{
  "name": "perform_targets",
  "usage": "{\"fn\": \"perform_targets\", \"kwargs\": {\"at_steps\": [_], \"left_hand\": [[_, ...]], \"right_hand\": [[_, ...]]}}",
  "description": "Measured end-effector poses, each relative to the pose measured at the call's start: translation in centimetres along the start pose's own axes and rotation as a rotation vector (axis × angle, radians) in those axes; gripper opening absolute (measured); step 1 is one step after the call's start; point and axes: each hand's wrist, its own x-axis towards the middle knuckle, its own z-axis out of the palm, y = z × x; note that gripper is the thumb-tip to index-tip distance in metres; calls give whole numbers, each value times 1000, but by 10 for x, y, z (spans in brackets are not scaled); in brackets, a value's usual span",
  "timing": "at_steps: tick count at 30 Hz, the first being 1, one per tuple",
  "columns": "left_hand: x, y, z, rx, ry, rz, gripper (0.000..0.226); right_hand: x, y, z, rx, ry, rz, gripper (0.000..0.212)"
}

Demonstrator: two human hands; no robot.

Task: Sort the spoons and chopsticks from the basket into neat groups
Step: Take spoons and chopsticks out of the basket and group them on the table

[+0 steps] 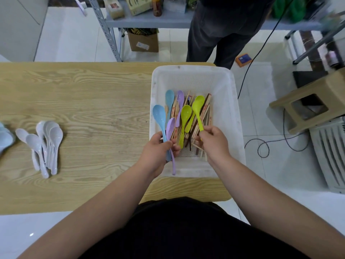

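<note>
Over basket (194, 69): left fingers (175, 149) clutch spoons (159, 114), right fingers (210, 129) green spoon (198, 104).

The left edge is cutting off the pale blue spoons (5, 140); coloured spoons (197, 107) are covering many chopsticks (206, 114) below.

The left forearm (112, 193) comes in from 7 o'clock and the right forearm (252, 184) from 5 o'clock, both bare and converging. The left hand (157, 149) has its fingers (174, 149) curled round the handles of a blue spoon (159, 116) and a purple spoon (170, 128), bowls toward 12 o'clock. The right hand (213, 142), near it at 3 o'clock, pinches a green spoon (197, 107) by its handle end.
</note>
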Motion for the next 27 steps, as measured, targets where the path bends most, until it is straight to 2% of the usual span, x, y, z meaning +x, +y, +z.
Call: {"fn": "perform_targets", "kwargs": {"at_steps": [1,6,9,13,21,27], "left_hand": [[0,-1,2,-21,-9,-8,30],[-4,-3,19,-182,-97,-32,28],[-5,-6,24,-226,-127,-36,31],[-12,-11,26,-218,-146,-7,37],[-39,-19,36,-274,-128,99,34],[-68,-24,20,-194,-38,206,27]], "right_hand": [[-14,1,-3,9,-15,-34,18],[-72,14,-8,-300,-141,-366,24],[-84,27,-9,-369,-137,-486,28],[-86,38,-24,-551,-149,-554,26],[-89,27,-41,-596,-375,-617,30],[-98,28,-41,-552,-531,-689,26]]}}
